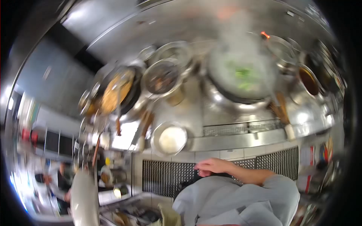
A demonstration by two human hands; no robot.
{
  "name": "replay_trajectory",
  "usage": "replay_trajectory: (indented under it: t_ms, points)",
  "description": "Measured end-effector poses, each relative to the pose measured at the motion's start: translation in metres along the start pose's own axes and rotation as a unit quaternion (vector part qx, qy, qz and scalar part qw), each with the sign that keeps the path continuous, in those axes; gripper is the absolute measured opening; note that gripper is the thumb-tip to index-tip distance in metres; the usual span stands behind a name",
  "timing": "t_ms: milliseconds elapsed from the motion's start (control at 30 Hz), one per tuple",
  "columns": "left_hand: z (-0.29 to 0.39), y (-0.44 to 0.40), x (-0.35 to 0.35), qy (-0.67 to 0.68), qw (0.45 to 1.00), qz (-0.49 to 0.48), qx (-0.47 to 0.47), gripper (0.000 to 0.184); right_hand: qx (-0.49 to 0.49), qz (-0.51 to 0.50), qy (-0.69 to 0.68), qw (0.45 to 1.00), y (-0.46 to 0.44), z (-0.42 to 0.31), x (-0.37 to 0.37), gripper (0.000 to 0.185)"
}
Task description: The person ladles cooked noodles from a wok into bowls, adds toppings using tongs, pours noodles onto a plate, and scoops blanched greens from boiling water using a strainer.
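My right hand (212,165) is held in front of my waist, fingers pointing left and partly apart. Nothing shows in it, though its edges are blurred. No part of my left hand can be seen. Beyond the counter edge, steam rises from a large wok (222,89) with bright green vegetables (244,75) in it. Wooden-handled utensils (281,113) lean at the wok's right side. The thing nearest the hand on the counter is a metal bowl (154,140) with white contents (171,140).
Left on the stove, a dark wok (135,92) holds orange-brown food (117,92). A strainer (162,77) with dark pieces sits beside it. A pot of brown liquid (309,81) stands right. Grated mats (166,177) cover the floor. Another person (56,184) is at far left.
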State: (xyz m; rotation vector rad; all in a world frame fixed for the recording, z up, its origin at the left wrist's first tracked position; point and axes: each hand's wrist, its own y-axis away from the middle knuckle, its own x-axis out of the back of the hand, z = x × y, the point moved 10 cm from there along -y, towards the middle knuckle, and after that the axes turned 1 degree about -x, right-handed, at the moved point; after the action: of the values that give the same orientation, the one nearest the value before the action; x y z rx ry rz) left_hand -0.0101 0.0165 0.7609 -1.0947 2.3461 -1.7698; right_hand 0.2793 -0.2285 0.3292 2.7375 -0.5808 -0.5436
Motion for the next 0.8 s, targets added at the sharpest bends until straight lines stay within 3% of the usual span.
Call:
replay_trajectory:
  t_ms: [33,100,167,200,233,267,300,333,433,500,533,567,633,667,700,767,800]
  points:
    - [-0.011,0.017,-0.005,0.052,0.998,-0.014,0.010,0.067,0.014,-0.130,-0.046,0.990,-0.038,-0.023,-0.048,0.055]
    - [-0.024,0.047,-0.031,0.186,0.982,-0.015,0.039,0.068,-0.030,-0.242,-0.244,0.939,-0.087,-0.084,-0.137,0.069]
    - [-0.031,0.061,-0.056,0.310,0.949,0.041,0.044,0.070,-0.120,-0.331,-0.349,0.869,-0.119,-0.123,-0.213,0.082]
    - [-0.032,0.059,-0.064,0.367,0.923,0.108,0.038,0.068,-0.123,-0.330,-0.370,0.860,-0.137,-0.131,-0.234,0.080]
    - [-0.033,0.059,-0.078,0.438,0.896,0.076,-0.017,0.068,-0.109,-0.280,-0.418,0.857,-0.159,-0.138,-0.247,0.071]
    - [-0.035,0.059,-0.089,0.449,0.891,0.069,-0.014,0.067,-0.090,-0.232,-0.463,0.850,-0.179,-0.145,-0.258,0.063]
    - [-0.046,0.069,-0.098,0.464,0.884,0.052,-0.039,0.066,-0.108,-0.233,-0.496,0.830,-0.186,-0.160,-0.270,0.042]
    - [-0.062,0.077,-0.109,0.496,0.866,0.055,-0.032,0.064,-0.082,-0.233,-0.501,0.830,-0.205,-0.161,-0.276,0.042]
    - [-0.121,0.107,-0.136,0.442,0.890,0.089,0.068,0.049,-0.028,-0.208,-0.442,0.872,-0.253,-0.167,-0.290,0.050]
    - [-0.143,0.107,-0.163,0.448,0.885,0.097,0.079,0.040,0.026,-0.220,-0.429,0.876,-0.283,-0.190,-0.304,0.050]
    - [-0.178,0.114,-0.190,0.397,0.860,0.167,0.274,0.033,0.039,-0.174,-0.401,0.898,-0.304,-0.188,-0.300,0.051]
    - [-0.195,0.131,-0.212,0.454,0.810,0.113,0.354,0.030,0.043,-0.158,-0.405,0.899,-0.315,-0.195,-0.305,0.051]
    - [-0.217,0.176,-0.254,0.533,0.670,0.014,0.516,0.049,0.124,-0.088,-0.355,0.922,-0.338,-0.226,-0.302,0.050]
    - [-0.211,0.205,-0.308,0.665,0.448,-0.038,0.596,0.054,0.182,-0.065,-0.263,0.945,-0.356,-0.234,-0.292,0.048]
    - [-0.183,0.226,-0.349,0.743,0.194,-0.096,0.633,0.059,0.191,-0.050,-0.261,0.945,-0.372,-0.242,-0.289,0.048]
    - [-0.176,0.253,-0.404,0.736,0.162,-0.124,0.645,0.062,0.227,0.088,-0.022,0.970,-0.400,-0.263,-0.264,0.049]
    - [-0.171,0.268,-0.427,0.720,0.143,-0.146,0.663,0.064,0.198,0.159,0.175,0.951,-0.413,-0.270,-0.232,0.055]
